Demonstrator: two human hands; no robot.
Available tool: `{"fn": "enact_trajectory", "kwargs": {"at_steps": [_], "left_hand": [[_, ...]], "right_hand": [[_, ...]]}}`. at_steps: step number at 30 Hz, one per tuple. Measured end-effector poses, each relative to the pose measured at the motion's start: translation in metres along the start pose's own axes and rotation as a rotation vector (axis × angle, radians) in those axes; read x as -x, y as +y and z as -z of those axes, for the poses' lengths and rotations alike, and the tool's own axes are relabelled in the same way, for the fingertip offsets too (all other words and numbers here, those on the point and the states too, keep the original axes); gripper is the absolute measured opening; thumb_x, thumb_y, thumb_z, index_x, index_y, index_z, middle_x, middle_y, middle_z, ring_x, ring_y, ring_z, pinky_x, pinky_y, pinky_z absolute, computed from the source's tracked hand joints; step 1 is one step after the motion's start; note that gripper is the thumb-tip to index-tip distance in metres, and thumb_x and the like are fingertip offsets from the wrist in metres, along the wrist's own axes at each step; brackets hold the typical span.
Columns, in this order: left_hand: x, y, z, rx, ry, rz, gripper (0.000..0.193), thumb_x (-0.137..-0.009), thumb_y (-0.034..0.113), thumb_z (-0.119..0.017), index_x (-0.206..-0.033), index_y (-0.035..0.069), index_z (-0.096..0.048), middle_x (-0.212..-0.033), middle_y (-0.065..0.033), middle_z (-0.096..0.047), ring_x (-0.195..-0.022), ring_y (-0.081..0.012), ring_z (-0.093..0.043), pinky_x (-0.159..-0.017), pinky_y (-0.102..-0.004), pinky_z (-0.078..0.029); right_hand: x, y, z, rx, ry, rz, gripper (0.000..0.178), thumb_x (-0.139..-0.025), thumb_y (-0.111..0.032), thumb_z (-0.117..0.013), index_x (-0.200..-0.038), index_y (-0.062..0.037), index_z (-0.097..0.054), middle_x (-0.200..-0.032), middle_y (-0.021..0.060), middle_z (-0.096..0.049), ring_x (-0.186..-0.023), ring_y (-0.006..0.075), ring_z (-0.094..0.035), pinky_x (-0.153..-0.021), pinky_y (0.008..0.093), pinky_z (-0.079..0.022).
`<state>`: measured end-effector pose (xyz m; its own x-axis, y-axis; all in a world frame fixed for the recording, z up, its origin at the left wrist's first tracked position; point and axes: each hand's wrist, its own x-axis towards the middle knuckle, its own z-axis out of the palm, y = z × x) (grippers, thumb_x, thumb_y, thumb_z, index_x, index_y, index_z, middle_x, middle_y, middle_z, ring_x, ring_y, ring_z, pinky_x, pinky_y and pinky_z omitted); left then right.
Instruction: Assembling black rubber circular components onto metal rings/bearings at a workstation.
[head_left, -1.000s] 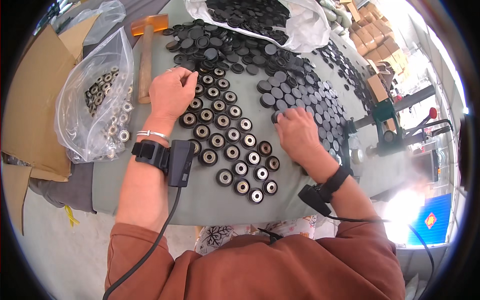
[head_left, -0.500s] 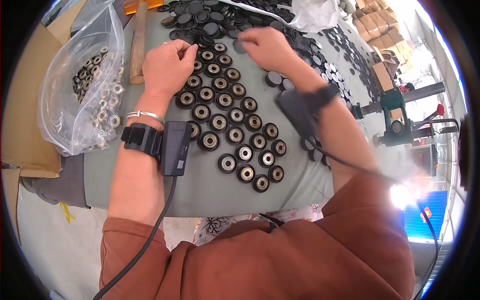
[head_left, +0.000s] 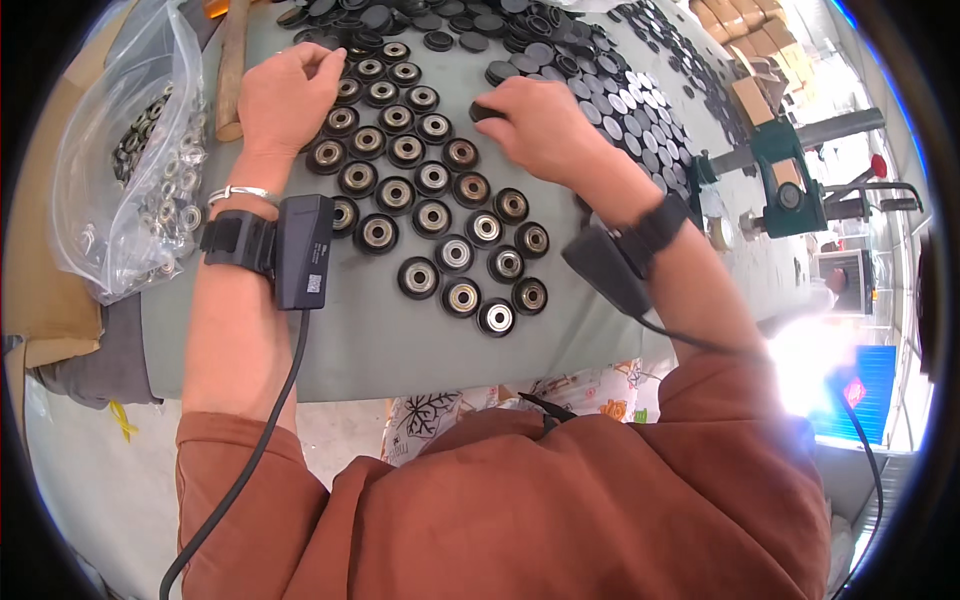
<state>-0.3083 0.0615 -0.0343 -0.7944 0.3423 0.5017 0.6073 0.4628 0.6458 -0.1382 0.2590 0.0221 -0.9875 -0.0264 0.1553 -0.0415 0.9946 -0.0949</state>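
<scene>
Rows of black rings with metal bearings [head_left: 397, 195] seated in their centres lie on the grey-green cloth. At the far left end of these rows is my left hand [head_left: 285, 105], its thumb and fingers pinched together beside the outermost pieces. Whether anything sits in that pinch is hidden. To the right of the rows, my right hand [head_left: 545, 130] grips a black round cap [head_left: 486, 113] between thumb and fingers, just above the cloth. Loose black caps [head_left: 440, 41] are heaped beyond both hands.
On the left, a clear plastic bag [head_left: 75, 225] of small bearings stands against a cardboard box [head_left: 35, 290], with a wooden-handled hammer [head_left: 230, 90] beside it. Many grey discs [head_left: 640, 110] spread to the far right. A green bench press [head_left: 785, 175] stands at the right edge.
The whole view has shifted, moving the table's contents up and left. My right hand has drawn back from the cap heap and now holds a black cap. My left hand stays pinched.
</scene>
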Motion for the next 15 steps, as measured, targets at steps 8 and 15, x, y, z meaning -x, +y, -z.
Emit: {"fn": "enact_trajectory", "kwargs": {"at_steps": [8, 15], "left_hand": [[-0.001, -0.001, 0.001, -0.040, -0.011, -0.005, 0.026, -0.083, 0.036, -0.060, -0.085, 0.012, -0.071, -0.073, -0.0067, -0.068, -0.068, -0.0254, -0.065, -0.064, -0.0358, -0.050], [0.000, 0.001, 0.002, -0.090, -0.001, -0.029, 0.026, -0.083, 0.036, -0.060, -0.084, 0.012, -0.071, -0.073, -0.0079, -0.068, -0.068, -0.0265, -0.064, -0.065, -0.0361, -0.049]], "right_hand": [[0.098, -0.032, 0.000, -0.183, 0.211, 0.003, 0.022, -0.073, -0.016, -0.070, -0.093, -0.0069, -0.068, -0.093, 0.0080, -0.066, -0.082, 0.0272, -0.059, -0.074, 0.0364, -0.047], [0.102, -0.048, -0.008, 0.156, 0.244, 0.131, 0.032, -0.072, -0.012, -0.063, -0.102, -0.0007, -0.062, -0.102, 0.0098, -0.062, -0.084, 0.0221, -0.054, -0.075, 0.0348, -0.042]]}}
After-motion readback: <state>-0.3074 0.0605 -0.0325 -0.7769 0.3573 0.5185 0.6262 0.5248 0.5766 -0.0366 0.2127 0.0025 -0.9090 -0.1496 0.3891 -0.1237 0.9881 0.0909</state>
